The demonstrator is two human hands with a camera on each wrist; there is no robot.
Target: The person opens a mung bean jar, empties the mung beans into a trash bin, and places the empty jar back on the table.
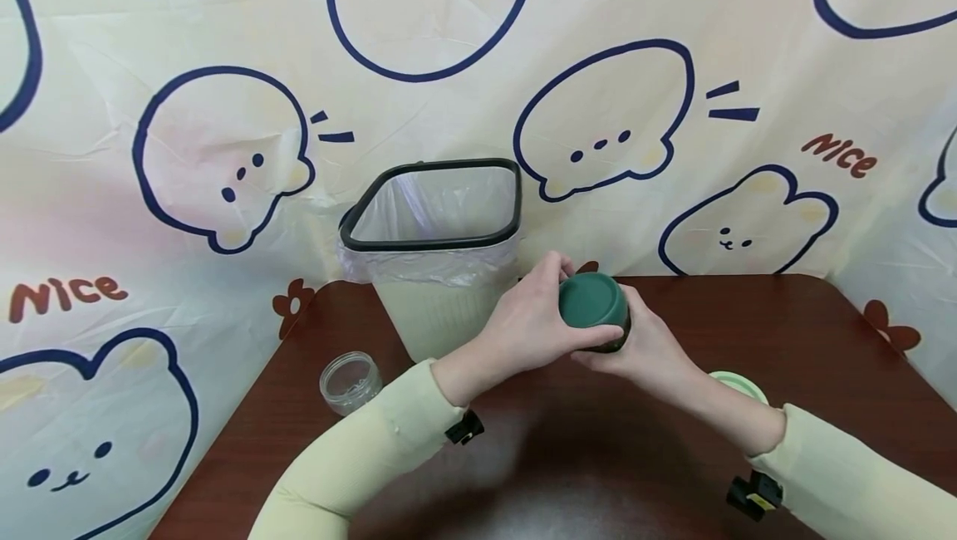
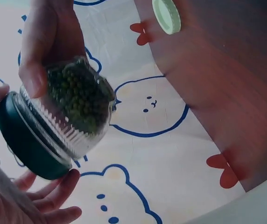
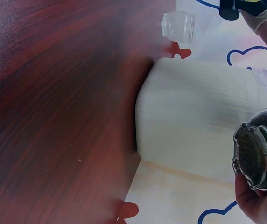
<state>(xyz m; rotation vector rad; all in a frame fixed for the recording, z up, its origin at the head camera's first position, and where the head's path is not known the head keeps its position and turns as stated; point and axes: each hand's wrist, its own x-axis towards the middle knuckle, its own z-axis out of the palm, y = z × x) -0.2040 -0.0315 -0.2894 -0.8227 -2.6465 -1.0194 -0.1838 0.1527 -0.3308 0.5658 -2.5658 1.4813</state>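
Observation:
A clear jar (image 2: 80, 100) filled with small round green beans is held above the table, its dark green lid (image 1: 594, 301) facing up in the head view. My left hand (image 1: 523, 322) grips the lid from the left, thumb along the near rim. From the right, my right hand (image 1: 649, 347) holds the jar's glass body, the thumb lying against it in the left wrist view. The lid sits on the jar. In the right wrist view the jar's base (image 3: 252, 156) shows beside the right hand's fingers (image 3: 248, 191).
A cream waste bin (image 1: 441, 307) with a black rim and plastic liner stands behind the hands, near the patterned cloth (image 1: 598, 8). An open clear jar (image 1: 350, 382) is at left on the brown table (image 1: 748, 316). A pale green lid (image 1: 740, 386) lies by the right forearm.

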